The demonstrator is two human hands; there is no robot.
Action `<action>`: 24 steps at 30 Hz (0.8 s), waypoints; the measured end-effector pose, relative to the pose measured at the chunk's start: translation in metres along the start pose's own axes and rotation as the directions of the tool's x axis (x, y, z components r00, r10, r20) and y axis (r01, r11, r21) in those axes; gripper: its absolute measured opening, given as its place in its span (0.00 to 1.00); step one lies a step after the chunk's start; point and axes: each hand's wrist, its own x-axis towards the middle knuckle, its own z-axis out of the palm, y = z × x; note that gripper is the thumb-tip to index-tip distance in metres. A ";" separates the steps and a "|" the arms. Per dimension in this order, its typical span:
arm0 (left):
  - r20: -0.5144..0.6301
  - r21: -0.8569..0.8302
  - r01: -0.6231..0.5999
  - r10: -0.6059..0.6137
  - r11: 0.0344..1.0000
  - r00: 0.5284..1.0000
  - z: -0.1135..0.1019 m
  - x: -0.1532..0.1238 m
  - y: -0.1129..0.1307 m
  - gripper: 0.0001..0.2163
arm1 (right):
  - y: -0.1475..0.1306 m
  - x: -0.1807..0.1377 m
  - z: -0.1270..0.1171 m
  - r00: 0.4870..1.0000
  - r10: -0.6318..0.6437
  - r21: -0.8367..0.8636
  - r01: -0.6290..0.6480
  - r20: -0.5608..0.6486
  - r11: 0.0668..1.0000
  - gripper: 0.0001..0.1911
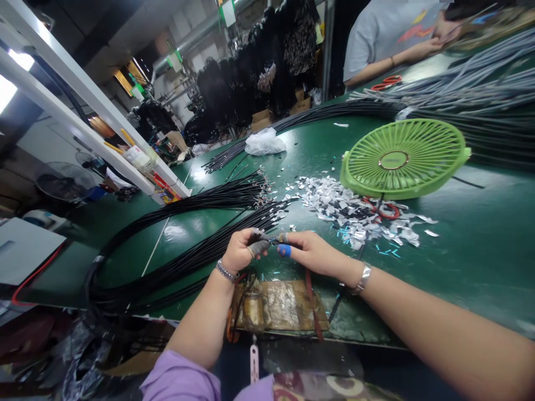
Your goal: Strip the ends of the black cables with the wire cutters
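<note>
Above the near edge of the green table, my left hand point(246, 248) pinches a black cable close to its end. Grey finger covers are on its fingertips. Just to the right, my right hand point(309, 252) has its thumb and fingers closed on the thin wires at that same end. A blue cover is on its thumb. The fingertips nearly meet and hide most of the cable end. A bundle of black cables point(179, 264) lies beside my left hand, curving away to the left. Beneath my hands is a wooden board with a worn metal device point(253, 312) fixed on it.
Foil scraps and blue bits form a pile point(334, 206) past my right hand. A green fan point(401, 159) and red-handled scissors point(388, 210) stand by it. Another person point(388, 44) handles cables across the green table point(480, 239). A white post point(100, 106) rises at the left.
</note>
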 end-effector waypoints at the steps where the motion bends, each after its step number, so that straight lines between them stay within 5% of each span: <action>1: 0.002 0.006 0.004 -0.004 1.000 1.000 0.000 0.000 0.001 0.20 | 0.000 0.000 0.000 1.000 -0.002 0.003 0.002 0.005 1.000 0.26; 17: -0.061 -0.010 0.019 -0.020 1.000 0.998 0.003 0.001 0.000 0.21 | -0.002 0.001 0.002 0.993 0.071 -0.028 -0.074 -0.093 0.997 0.24; 24: -0.189 -0.086 -0.026 0.010 0.996 0.982 -0.001 0.001 -0.005 0.21 | 0.001 0.002 0.002 0.983 0.159 0.012 -0.158 -0.087 0.987 0.21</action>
